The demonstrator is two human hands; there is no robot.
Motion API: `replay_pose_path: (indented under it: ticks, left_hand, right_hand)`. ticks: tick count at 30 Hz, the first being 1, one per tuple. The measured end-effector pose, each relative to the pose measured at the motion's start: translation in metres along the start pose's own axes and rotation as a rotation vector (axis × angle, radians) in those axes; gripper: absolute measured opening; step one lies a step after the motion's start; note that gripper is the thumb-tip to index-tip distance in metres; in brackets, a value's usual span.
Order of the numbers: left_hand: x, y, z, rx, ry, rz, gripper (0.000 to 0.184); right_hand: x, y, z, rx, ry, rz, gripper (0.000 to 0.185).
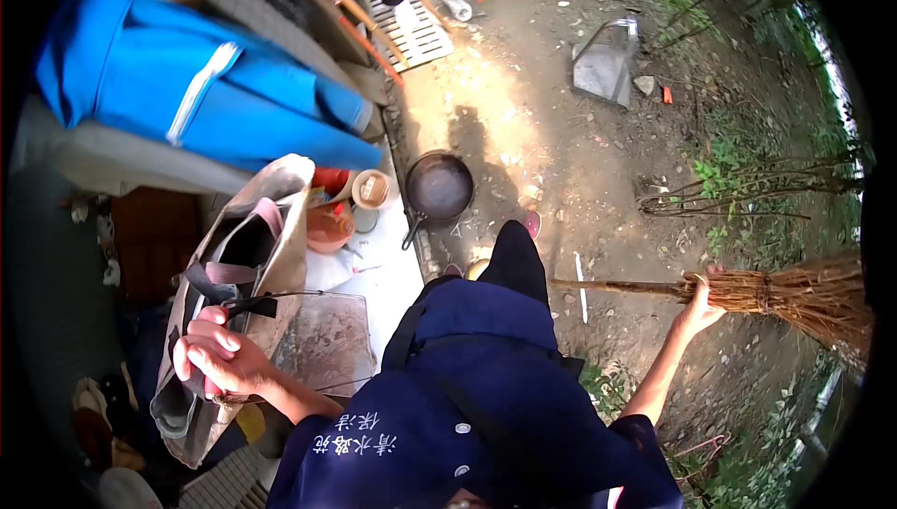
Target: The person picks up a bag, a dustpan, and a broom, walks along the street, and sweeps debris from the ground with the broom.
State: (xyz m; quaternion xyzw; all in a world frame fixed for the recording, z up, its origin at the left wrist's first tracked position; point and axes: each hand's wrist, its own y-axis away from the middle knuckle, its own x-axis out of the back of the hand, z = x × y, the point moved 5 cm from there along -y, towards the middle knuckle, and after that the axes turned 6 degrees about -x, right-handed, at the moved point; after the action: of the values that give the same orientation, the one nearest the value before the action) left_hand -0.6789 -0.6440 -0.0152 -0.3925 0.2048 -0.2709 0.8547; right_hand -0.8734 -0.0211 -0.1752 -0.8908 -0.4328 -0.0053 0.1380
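Observation:
At the lower left, my left hand (224, 357) is closed around a thin handle with a red part. That handle joins a wire frame running to a flat, dirty metal pan (329, 341). A large open bag (280, 193) with dark straps lies right beside this hand, partly behind it. On the right, my right hand (699, 311) grips a straw broom (766, 292) where its stick meets the bristles. The broom lies sideways, with bristles toward the right edge and its stick pointing left.
A black frying pan (439, 187) lies ahead on the ground, beside a white surface (383, 294) with bowls. Blue clothing (271, 89) hangs at the upper left. A metal dustpan (605, 65) stands farther off. Thin branches (738, 193) stick out at the right.

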Motion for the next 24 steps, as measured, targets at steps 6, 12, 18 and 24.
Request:
replay_pose_path:
  ticks: [6, 12, 18, 24]
  left_hand:
    - [-0.125, -0.013, -0.043, 0.088, 0.122, -0.038, 0.01]
    - [-0.254, -0.042, -0.069, 0.146, 0.29, -0.023, 0.007]
    - [-0.363, -0.041, -0.099, 0.274, 0.431, -0.057, 0.008]
    - [-0.447, -0.034, -0.159, 0.252, 0.386, -0.215, 0.012]
  right_hand:
    - [-0.021, -0.02, 0.014, -0.082, -0.078, -0.075, 0.058]
    - [-0.067, -0.077, -0.035, -0.167, -0.15, -0.134, 0.056]
    - [-0.143, -0.152, -0.108, -0.117, -0.152, -0.35, 0.061]
    - [-0.247, -0.219, -0.159, 0.013, -0.299, -0.47, 0.063]
